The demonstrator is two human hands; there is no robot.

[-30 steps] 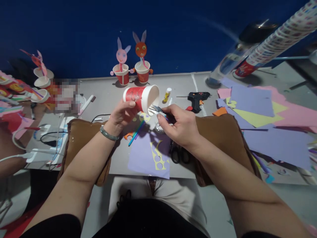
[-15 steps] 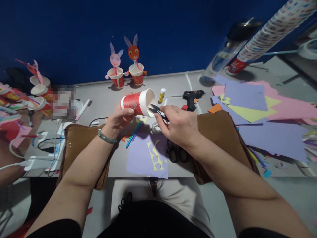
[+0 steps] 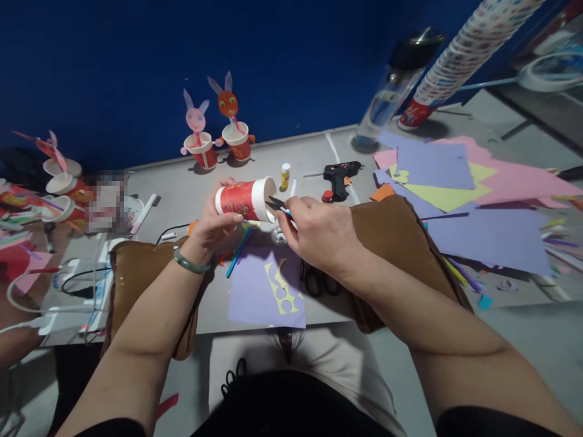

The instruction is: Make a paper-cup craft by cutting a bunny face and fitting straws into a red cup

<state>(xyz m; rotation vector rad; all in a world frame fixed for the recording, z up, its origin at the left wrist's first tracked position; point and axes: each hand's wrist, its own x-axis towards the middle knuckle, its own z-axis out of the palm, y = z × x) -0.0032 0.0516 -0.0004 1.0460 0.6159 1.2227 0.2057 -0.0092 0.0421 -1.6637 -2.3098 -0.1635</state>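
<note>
The red paper cup (image 3: pixel 245 200) lies on its side in the air above the worktop (image 3: pixel 310 164), white rim turned toward your right. Your left hand (image 3: pixel 214 218) has it in a closed grip, fingers wrapped round the red wall from behind and below. At the rim, the dark blades of the small snips (image 3: pixel 277 205) touch or nearly touch the cup's lip; the view is too small to say which. Your right hand (image 3: pixel 319 233) has those snips in a clenched grip, thumb on top, blades pointing left at the cup.

Just below both grips lie a blue and green straw (image 3: pixel 237 252) and a lilac sheet (image 3: pixel 255 291) with a yellow cut-out scrap (image 3: pixel 283 290) on it. Black scissors (image 3: pixel 319 282) sit under your right wrist. Each forearm rests on a brown cushion (image 3: pixel 405 243).

Beyond your right grip stand a small glue stick (image 3: pixel 285 176) and a black glue gun (image 3: pixel 337 176). Further off, past the cup, two finished rabbit cups (image 3: pixel 218 136) stand upright side by side. Well to the right of your right grip, coloured paper sheets (image 3: pixel 460 194) lie piled, and behind them a water bottle (image 3: pixel 387 97) and a stack of cups (image 3: pixel 455 64).
</note>
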